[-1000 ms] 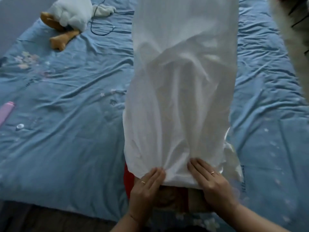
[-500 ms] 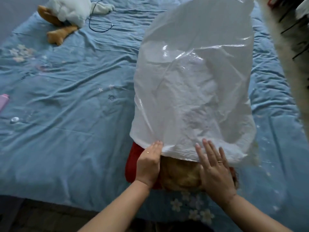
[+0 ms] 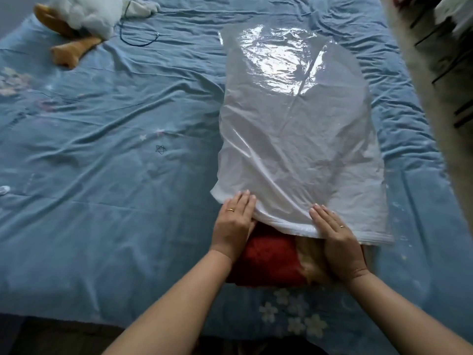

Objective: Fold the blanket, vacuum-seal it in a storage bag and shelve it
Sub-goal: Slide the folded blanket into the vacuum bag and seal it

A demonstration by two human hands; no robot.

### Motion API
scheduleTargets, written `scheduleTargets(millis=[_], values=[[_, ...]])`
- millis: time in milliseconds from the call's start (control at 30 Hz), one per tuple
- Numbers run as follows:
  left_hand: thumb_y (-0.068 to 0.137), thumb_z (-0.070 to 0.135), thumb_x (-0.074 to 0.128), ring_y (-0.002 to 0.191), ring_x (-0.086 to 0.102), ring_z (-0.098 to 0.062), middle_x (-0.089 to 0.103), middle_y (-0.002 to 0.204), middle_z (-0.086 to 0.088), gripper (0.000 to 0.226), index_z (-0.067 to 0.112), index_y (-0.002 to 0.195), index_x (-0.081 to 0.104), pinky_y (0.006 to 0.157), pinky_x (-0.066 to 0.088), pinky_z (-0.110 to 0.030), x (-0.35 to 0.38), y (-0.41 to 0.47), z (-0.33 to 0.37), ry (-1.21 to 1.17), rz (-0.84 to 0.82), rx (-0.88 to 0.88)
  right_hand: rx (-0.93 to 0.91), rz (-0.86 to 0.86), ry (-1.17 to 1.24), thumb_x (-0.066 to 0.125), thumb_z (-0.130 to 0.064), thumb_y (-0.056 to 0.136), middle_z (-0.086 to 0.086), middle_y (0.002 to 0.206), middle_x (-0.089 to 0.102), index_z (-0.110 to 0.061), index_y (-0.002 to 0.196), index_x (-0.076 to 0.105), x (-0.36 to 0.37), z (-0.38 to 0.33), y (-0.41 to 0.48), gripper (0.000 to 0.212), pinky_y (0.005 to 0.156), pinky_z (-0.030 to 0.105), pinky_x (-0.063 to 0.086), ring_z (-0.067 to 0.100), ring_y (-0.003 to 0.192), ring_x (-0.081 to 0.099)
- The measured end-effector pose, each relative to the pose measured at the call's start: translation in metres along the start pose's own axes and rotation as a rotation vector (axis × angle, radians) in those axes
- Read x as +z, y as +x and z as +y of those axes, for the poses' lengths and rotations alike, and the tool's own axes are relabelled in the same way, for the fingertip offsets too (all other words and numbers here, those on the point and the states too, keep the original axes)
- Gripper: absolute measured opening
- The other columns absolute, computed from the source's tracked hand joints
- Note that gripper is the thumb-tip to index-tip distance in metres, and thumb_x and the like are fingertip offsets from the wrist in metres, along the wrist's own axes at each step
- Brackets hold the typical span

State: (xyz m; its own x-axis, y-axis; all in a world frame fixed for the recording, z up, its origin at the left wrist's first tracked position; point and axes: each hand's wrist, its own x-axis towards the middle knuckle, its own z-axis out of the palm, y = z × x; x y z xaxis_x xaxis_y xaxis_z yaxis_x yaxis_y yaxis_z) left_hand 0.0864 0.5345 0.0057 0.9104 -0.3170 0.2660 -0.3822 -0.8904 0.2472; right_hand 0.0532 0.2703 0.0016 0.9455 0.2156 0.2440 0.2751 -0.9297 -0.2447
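A large translucent white storage bag lies flat on the blue bed sheet, its open mouth toward me. A folded red and tan blanket sits at the bed's near edge, its far part under the bag's mouth. My left hand rests flat with straight fingers on the bag's near left corner. My right hand lies flat with straight fingers on the bag's mouth edge and the blanket.
A white and orange plush toy and a dark thin cable lie at the bed's far left. A pale fuzzy thing hangs along the right edge. The bed's near edge and dark floor show at bottom left.
The bag, which stood billowed up in the air, has come down flat onto the bed. Both hands stayed at its mouth, now pressing it flat over the blanket.
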Motion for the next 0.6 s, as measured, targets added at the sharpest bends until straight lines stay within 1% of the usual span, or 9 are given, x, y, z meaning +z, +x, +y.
scheduleTargets(millis=[67, 167, 233, 267, 300, 367, 433, 500, 600], values=[[0.080, 0.029, 0.049, 0.112, 0.065, -0.030, 0.066, 0.121, -0.016, 0.050, 0.004, 0.118, 0.068, 0.089, 0.055, -0.046, 0.002, 0.009, 0.001, -0.005, -0.026, 0.020, 0.039, 0.022, -0.015, 0.035, -0.002, 0.091, 0.020, 0.135, 0.056, 0.002, 0.129, 0.058, -0.001, -0.003, -0.001, 0.044, 0.110, 0.044, 0.035, 0.035, 0.124, 0.056], [0.084, 0.045, 0.047, 0.116, 0.062, -0.032, 0.063, 0.126, -0.018, 0.061, 0.001, 0.123, 0.063, 0.094, 0.051, -0.052, 0.006, 0.010, 0.009, -0.013, -0.068, -0.055, 0.063, 0.053, -0.036, 0.036, -0.010, 0.091, 0.021, 0.137, 0.054, 0.001, 0.130, 0.057, -0.002, -0.024, 0.001, 0.046, 0.111, 0.046, 0.030, 0.037, 0.126, 0.054], [0.086, 0.051, 0.045, 0.117, 0.061, -0.032, 0.061, 0.129, -0.018, 0.066, 0.000, 0.126, 0.061, 0.096, 0.049, -0.053, 0.006, 0.006, 0.014, -0.020, -0.050, -0.085, 0.009, 0.088, -0.015, 0.042, -0.021, 0.094, 0.018, 0.141, 0.052, -0.003, 0.133, 0.057, -0.002, -0.043, 0.008, 0.045, 0.112, 0.048, 0.030, 0.033, 0.132, 0.049], [0.087, 0.050, 0.046, 0.117, 0.061, -0.032, 0.061, 0.129, -0.018, 0.065, 0.000, 0.126, 0.060, 0.096, 0.049, -0.054, 0.006, 0.004, 0.017, -0.027, -0.013, -0.061, -0.041, 0.111, -0.010, 0.045, -0.024, 0.096, 0.016, 0.142, 0.051, -0.006, 0.133, 0.058, -0.002, -0.052, 0.012, 0.043, 0.111, 0.049, 0.032, 0.031, 0.133, 0.047], [0.087, 0.047, 0.047, 0.118, 0.061, -0.032, 0.062, 0.129, -0.017, 0.062, 0.001, 0.126, 0.060, 0.096, 0.049, -0.053, 0.006, 0.002, 0.021, -0.043, 0.022, -0.024, -0.098, 0.136, -0.008, 0.048, -0.024, 0.096, 0.015, 0.142, 0.052, -0.008, 0.133, 0.059, 0.000, -0.059, 0.017, 0.041, 0.110, 0.050, 0.035, 0.029, 0.133, 0.048], [0.088, 0.039, 0.048, 0.117, 0.062, -0.031, 0.062, 0.128, -0.016, 0.054, 0.002, 0.125, 0.062, 0.096, 0.050, -0.051, 0.003, 0.002, 0.027, -0.083, 0.091, 0.038, -0.177, 0.173, 0.005, 0.051, -0.017, 0.096, 0.012, 0.137, 0.057, -0.010, 0.128, 0.064, 0.003, -0.066, 0.030, 0.035, 0.107, 0.050, 0.039, 0.027, 0.128, 0.054], [0.088, 0.028, 0.047, 0.116, 0.063, -0.030, 0.064, 0.126, -0.015, 0.045, 0.003, 0.122, 0.065, 0.095, 0.051, -0.050, 0.003, 0.004, 0.026, -0.099, 0.152, 0.047, -0.190, 0.185, 0.019, 0.054, -0.011, 0.093, 0.011, 0.130, 0.063, -0.011, 0.118, 0.070, 0.004, -0.067, 0.041, 0.031, 0.103, 0.046, 0.044, 0.027, 0.120, 0.061], [0.086, 0.016, 0.043, 0.115, 0.063, -0.029, 0.065, 0.125, -0.014, 0.042, 0.003, 0.118, 0.068, 0.096, 0.050, -0.048, 0.004, 0.005, 0.014, -0.087, 0.191, -0.031, -0.195, 0.191, 0.039, 0.058, -0.009, 0.090, 0.010, 0.121, 0.068, -0.011, 0.108, 0.074, 0.003, -0.066, 0.047, 0.025, 0.097, 0.041, 0.049, 0.027, 0.112, 0.066], [0.079, 0.002, 0.037, 0.113, 0.063, -0.034, 0.065, 0.123, -0.019, 0.047, -0.002, 0.116, 0.066, 0.096, 0.047, -0.057, 0.008, 0.004, -0.016, -0.056, 0.252, -0.240, -0.223, 0.181, 0.046, 0.067, -0.005, 0.084, 0.009, 0.117, 0.071, -0.010, 0.103, 0.076, 0.003, -0.066, 0.050, 0.022, 0.094, 0.039, 0.051, 0.027, 0.108, 0.068]])
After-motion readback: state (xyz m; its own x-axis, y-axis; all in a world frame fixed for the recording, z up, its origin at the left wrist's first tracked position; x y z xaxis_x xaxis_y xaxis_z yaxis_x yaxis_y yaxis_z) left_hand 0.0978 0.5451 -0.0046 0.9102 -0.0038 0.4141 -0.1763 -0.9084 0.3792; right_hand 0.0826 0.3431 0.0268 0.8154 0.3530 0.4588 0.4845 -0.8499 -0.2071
